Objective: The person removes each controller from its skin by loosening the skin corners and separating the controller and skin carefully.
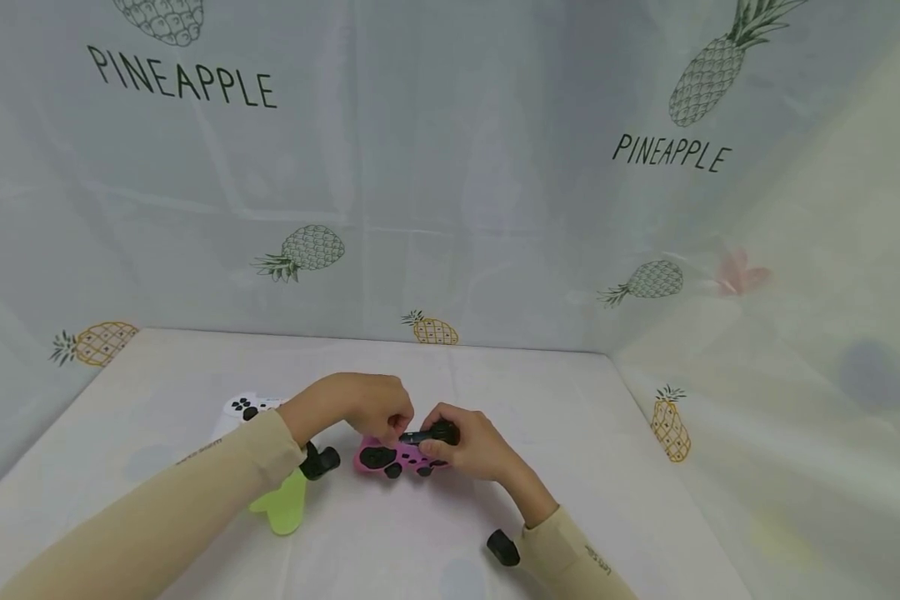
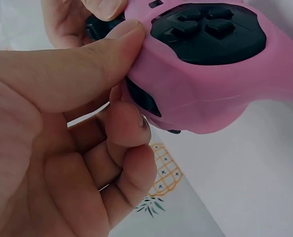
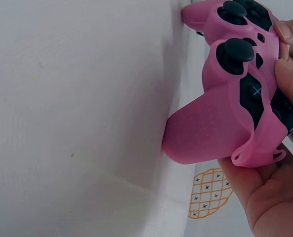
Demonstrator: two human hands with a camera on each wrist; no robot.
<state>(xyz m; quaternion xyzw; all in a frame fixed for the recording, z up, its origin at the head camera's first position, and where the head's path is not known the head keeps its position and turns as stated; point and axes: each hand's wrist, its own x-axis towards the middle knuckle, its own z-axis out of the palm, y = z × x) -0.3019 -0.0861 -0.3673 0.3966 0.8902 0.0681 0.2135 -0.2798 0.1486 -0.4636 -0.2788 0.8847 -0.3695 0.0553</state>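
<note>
1. the pink controller [image 1: 397, 457] sits low over the bench [image 1: 570, 467], near the middle, held between both hands; whether it touches the cloth cannot be told.
2. the left hand [image 1: 367, 406] pinches 1 end of it: in the left wrist view the thumb [image 2: 87, 64] presses on the pink skin beside the black button pad [image 2: 205, 32], with a curled finger under the edge.
3. the right hand [image 1: 468, 450] cups the other end, palm below and fingertips [image 3: 289, 79] laid over the face.
4. judged from the pictures, the controller is light and rigid inside, but its pink cover is a soft, stretchy sleeve [image 3: 210, 123]; it looks grippy, not slippery. at the right handle the sleeve's edge [image 3: 257, 155] flares away from the black body, so that loose lip is the place to take hold, with the other hand bracing the hard shell.
5. only the right wrist view shows that lifted lip and the 2 thumbsticks [image 3: 237, 49]. only the head view shows the surroundings: a white controller [image 1: 243, 408], a yellow-green piece [image 1: 281, 504] under the left forearm, and a small black part [image 1: 502, 547] by the right sleeve.
</note>
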